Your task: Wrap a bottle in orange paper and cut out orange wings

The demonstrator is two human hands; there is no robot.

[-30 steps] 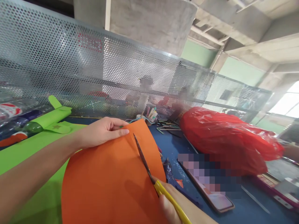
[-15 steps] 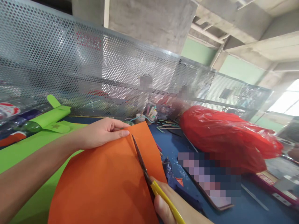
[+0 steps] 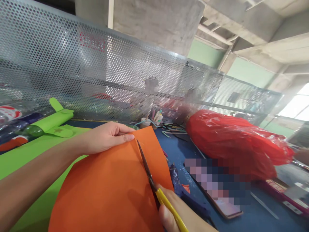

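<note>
A large sheet of orange paper (image 3: pixel 103 187) is held up in front of me, a cut running up it from its near edge. My left hand (image 3: pixel 108 137) pinches the sheet's far edge between thumb and fingers. In my right hand (image 3: pixel 176 209) are scissors with yellow handles (image 3: pixel 167 206). Their dark blades (image 3: pixel 146 166) look nearly closed along the cut, the tips a little short of my left thumb. Most of my right fingers are hidden below the handles. Under the orange sheet lies bright green paper (image 3: pixel 31 158).
On the blue table (image 3: pixel 260 222) to the right are a blue glue gun (image 3: pixel 185 195), a phone (image 3: pixel 229 207) and a large red plastic bag (image 3: pixel 231 141). A small white cup (image 3: pixel 145 121) stands behind. Left lies a bottle wrapped in green paper (image 3: pixel 51 121). A perforated metal screen (image 3: pixel 145 71) borders the back.
Very little differs. My right hand and the scissors have shifted slightly down and left at the handles; the left hand keeps its hold on the paper.
</note>
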